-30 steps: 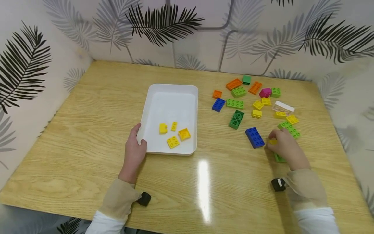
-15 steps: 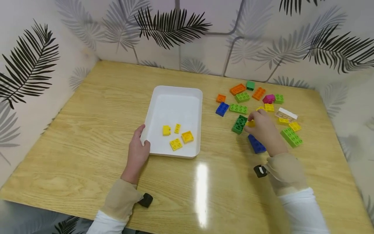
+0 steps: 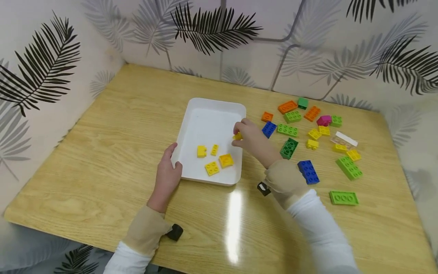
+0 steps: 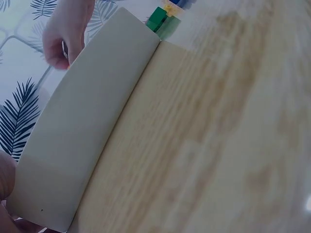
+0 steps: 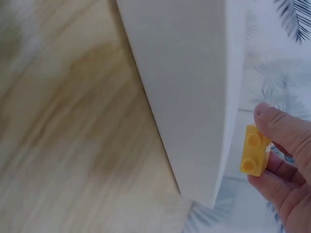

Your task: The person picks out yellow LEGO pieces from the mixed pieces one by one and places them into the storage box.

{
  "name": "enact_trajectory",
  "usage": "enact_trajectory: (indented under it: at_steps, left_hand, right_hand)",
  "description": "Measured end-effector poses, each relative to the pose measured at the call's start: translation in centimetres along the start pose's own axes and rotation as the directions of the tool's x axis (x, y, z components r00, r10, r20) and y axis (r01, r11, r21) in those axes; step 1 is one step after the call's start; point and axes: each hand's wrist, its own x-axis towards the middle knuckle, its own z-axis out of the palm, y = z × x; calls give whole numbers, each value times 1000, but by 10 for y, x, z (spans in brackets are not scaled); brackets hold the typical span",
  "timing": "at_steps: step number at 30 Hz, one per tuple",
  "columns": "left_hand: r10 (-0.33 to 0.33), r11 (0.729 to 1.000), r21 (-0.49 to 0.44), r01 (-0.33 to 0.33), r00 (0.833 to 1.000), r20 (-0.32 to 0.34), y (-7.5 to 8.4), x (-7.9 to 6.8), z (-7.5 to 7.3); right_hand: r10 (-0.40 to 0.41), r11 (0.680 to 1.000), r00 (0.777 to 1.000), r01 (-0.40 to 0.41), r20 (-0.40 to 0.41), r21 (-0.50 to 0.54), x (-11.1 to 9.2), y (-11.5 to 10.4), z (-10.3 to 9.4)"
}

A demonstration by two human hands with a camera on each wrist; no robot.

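A white tray (image 3: 212, 118) lies on the table with several yellow bricks (image 3: 212, 168) in its near half. My left hand (image 3: 167, 176) grips the tray's near left corner, thumb and fingers spread along its edge. Over the tray's right side, my right hand (image 3: 254, 141) pinches a yellow brick (image 5: 254, 151) between thumb and fingers. Two studs of that brick show in the right wrist view, where it is above the rim and apart from the tray. The left wrist view shows the tray's outer wall (image 4: 92, 111), with the right hand beyond it.
Loose bricks are spread over the table's right side: blue (image 3: 308, 172), dark green (image 3: 289, 148), light green (image 3: 349, 168), orange (image 3: 287, 107), pink (image 3: 324, 120) and yellow (image 3: 312, 144). A light green brick (image 3: 343, 198) lies closer to the front. A patterned wall (image 3: 236, 57) stands behind the table.
My right hand has carried the yellow brick leftward from the right side of the table to above the tray. The left hand has kept its grip; the head view has shifted slightly.
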Motion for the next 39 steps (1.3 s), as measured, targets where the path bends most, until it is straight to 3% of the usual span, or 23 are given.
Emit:
enact_trajectory:
  at_steps: [7, 16, 26, 30, 34, 37, 39]
  left_hand:
    - [41, 999, 1, -41, 999, 17, 5, -1, 4]
    - [55, 998, 12, -55, 998, 14, 4, 0, 6]
    - [26, 1000, 11, -26, 999, 22, 3, 0, 4]
    - [7, 1000, 8, -7, 1000, 19, 3, 0, 2]
    - [5, 1000, 17, -5, 1000, 11, 2, 0, -1]
    - [7, 1000, 17, -7, 1000, 13, 3, -1, 1]
    - [4, 1000, 14, -4, 1000, 12, 3, -1, 1]
  right_hand:
    - [-49, 999, 992, 52, 117, -16, 15, -5, 20]
    - [17, 998, 974, -4, 226, -56, 21, -7, 32]
    - [59, 998, 967, -52, 247, -35, 25, -8, 32]
    - [28, 1000, 986, -25, 167, -17, 22, -5, 24]
    - [14, 997, 1000, -13, -17, 75, 10, 8, 8]
    - [56, 986, 983, -27, -177, 163, -6, 34, -6]
    - [121, 980, 965, -79, -234, 180, -17, 55, -15]
